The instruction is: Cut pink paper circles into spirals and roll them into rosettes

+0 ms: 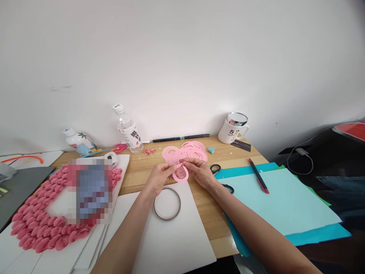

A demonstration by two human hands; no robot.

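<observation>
Between my hands is a pink paper ring strip (180, 179), hanging as a loop over the table. My left hand (161, 176) pinches it at the upper left, and my right hand (202, 171) pinches it at the top, with the fingertips of both close together. Just behind lies a pile of pink paper spirals and rings (195, 150). On the white board (176, 236) below my hands rests a thin dark hoop or tape roll (167, 219). Black-handled scissors (216, 168) lie beside my right wrist, partly hidden by the arm.
Rows of rolled pink paper roses (42, 232) cover a board at left, beside a blurred patch. A bottle (129, 131), a tilted white bottle (78, 141) and a mug (232, 129) stand by the wall. At right, a red-black pen (259, 176) lies on pale blue paper (288, 201).
</observation>
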